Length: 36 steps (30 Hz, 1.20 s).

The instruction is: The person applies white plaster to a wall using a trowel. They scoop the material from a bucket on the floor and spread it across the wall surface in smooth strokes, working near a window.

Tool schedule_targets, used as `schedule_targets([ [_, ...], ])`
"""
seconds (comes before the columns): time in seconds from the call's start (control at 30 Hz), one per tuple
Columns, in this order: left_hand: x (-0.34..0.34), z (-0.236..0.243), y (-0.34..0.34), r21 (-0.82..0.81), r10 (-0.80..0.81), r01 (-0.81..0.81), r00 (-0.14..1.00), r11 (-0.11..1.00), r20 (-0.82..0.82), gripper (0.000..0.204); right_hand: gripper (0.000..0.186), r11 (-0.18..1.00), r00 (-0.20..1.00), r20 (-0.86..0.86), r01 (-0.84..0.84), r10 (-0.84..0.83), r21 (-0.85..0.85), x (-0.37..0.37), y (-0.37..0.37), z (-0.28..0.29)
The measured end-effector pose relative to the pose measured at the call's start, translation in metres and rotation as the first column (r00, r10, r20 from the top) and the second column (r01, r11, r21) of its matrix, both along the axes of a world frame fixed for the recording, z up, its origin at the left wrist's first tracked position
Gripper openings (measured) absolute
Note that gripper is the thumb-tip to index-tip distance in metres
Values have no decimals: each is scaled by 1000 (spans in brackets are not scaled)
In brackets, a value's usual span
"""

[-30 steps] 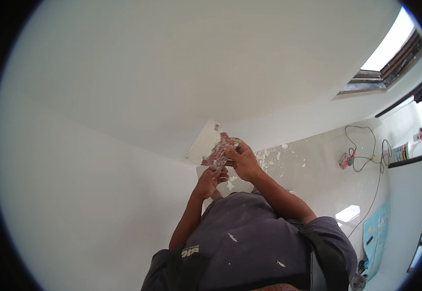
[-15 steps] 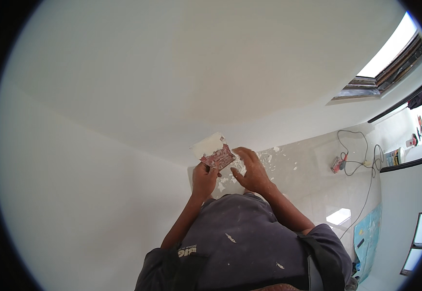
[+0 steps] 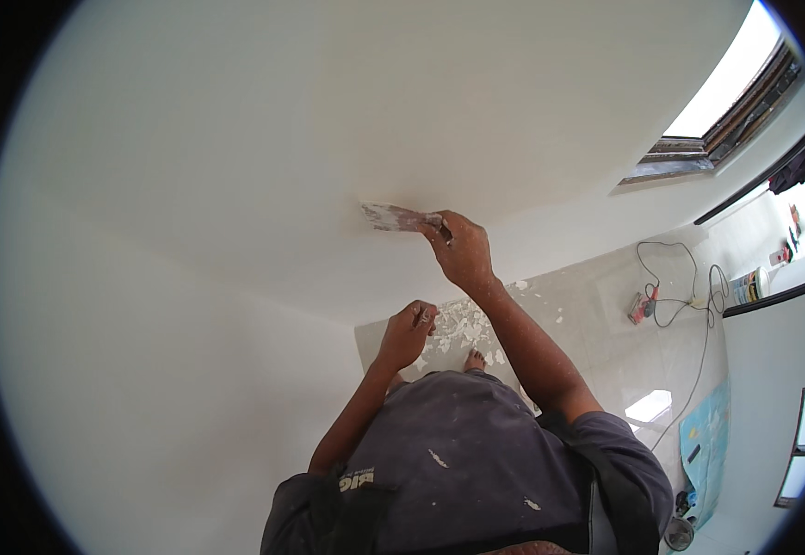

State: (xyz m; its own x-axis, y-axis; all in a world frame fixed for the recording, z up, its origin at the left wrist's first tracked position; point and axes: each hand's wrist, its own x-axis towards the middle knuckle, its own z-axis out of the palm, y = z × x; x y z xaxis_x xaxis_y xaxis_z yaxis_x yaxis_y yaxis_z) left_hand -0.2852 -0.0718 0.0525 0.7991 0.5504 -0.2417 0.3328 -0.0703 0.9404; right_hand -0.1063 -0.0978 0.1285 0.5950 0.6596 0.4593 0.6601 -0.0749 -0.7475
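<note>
My right hand (image 3: pixel 461 254) grips a flat putty knife (image 3: pixel 393 217), its reddish-brown blade smeared with white filler. The blade's far end meets the pale wall (image 3: pixel 264 139), or comes very close to it. A beige patch on the wall surrounds that spot. Lower and to the left, my left hand (image 3: pixel 406 335) is closed with its fingers curled in. White specks show on those fingers; whether something small sits inside them is hidden.
White flakes of filler (image 3: pixel 463 326) litter the tiled floor (image 3: pixel 588 324) by my bare foot (image 3: pixel 475 360). Farther right lie a red power tool (image 3: pixel 641 308) and its looping cord (image 3: pixel 694 277). Beyond are a bucket (image 3: pixel 749 287), a window (image 3: pixel 722 102) and a blue sheet (image 3: pixel 706 435).
The flat filler-smeared tool was in my left hand, with my right hand open beside it. Now my right hand holds a putty knife up at the wall, and the left has closed.
</note>
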Motion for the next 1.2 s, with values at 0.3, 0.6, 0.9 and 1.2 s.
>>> schedule_targets([
  [0.3,-73,-172,3,103,-93,167,858,981,-505,46,26,981,979,-63,195,-196,-16,48,-17,9],
  [0.6,-157,-243,-3,-30,-58,51,743,998,-667,42,26,950,945,-95,313,-313,-17,99,-52,21],
  [0.9,-163,-261,4,-186,8,-162,773,969,-635,41,26,917,916,-42,398,-399,-12,151,-85,21],
  [1.2,-144,-238,-4,-149,5,-126,780,981,-626,38,31,861,863,109,502,-493,-82,214,-125,11],
])
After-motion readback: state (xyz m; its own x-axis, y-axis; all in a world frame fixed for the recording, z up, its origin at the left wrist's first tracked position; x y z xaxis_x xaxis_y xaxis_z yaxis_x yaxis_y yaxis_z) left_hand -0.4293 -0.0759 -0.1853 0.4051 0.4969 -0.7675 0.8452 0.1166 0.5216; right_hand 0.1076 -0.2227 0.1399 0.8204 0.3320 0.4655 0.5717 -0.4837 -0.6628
